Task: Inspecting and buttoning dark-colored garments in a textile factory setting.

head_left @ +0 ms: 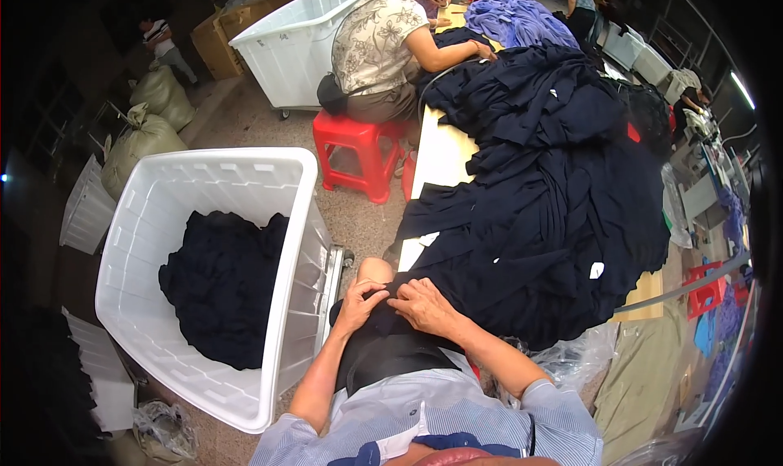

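Note:
Over my lap, my left hand (361,301) pinches a piece of dark navy cloth (395,285) between thumb and fingers. Close beside it, my right hand (423,305) grips the same cloth with its fingers bent. The fingertips of both hands nearly meet. What part of the garment lies between them is too small to make out. Just beyond my hands, a large heap of dark navy garments (555,197) covers most of a light wooden table (441,152). Small white tags show on a few of them.
At my left stands a white wheeled tub (306,246) with dark cloth (224,287) inside. Ahead, a person (383,42) sits on a red stool (356,144) before another white tub (285,62). Purple garments (519,19) lie at the table's far end. Clear plastic (571,356) lies below the near edge.

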`<state>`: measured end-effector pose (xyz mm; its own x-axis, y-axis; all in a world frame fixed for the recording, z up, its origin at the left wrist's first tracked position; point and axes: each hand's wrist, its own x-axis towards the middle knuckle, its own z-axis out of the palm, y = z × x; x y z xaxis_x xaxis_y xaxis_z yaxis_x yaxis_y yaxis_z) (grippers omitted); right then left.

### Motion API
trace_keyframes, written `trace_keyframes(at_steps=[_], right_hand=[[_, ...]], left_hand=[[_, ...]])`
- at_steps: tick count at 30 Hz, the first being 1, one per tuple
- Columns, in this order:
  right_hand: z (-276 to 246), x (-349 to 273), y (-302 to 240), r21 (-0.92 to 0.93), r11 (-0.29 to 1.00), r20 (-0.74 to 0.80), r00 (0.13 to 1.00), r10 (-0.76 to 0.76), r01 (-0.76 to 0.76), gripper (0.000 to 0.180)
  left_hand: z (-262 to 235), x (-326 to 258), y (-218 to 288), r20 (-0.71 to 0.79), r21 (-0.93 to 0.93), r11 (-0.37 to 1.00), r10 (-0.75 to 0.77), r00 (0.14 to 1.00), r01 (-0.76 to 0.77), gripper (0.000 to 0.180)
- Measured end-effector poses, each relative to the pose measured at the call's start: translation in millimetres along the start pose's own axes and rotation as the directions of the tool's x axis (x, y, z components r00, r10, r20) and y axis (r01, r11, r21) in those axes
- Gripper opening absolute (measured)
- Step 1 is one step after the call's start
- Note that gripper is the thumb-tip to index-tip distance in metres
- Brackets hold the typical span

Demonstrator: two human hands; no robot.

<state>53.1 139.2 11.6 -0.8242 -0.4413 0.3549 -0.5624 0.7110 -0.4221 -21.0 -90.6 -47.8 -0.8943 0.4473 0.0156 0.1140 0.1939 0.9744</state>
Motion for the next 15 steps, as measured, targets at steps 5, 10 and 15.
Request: trace_keyframes(at_steps=[5,10,15], right_hand=[[14,-6,-1,-0.031,0.999,-0.086,0.995,-0.044,0.041,0.028],[17,-2,3,0.032,0.999,-0.145,0.989,0.009,-0.004,0.027],[16,6,1,-0.064,0.998,-0.132,0.991,-0.021,0.012,0.02]], left_hand=[[-6,-2,6,-0.027,0.093,0.992,0.089,0.996,-0.086,0.017],[-9,-1,12,-0.032,0.211,0.972,0.108,0.994,-0.099,0.017],[-5,-2,18,-0.021,0.172,0.979,0.11,0.994,-0.105,0.017]])
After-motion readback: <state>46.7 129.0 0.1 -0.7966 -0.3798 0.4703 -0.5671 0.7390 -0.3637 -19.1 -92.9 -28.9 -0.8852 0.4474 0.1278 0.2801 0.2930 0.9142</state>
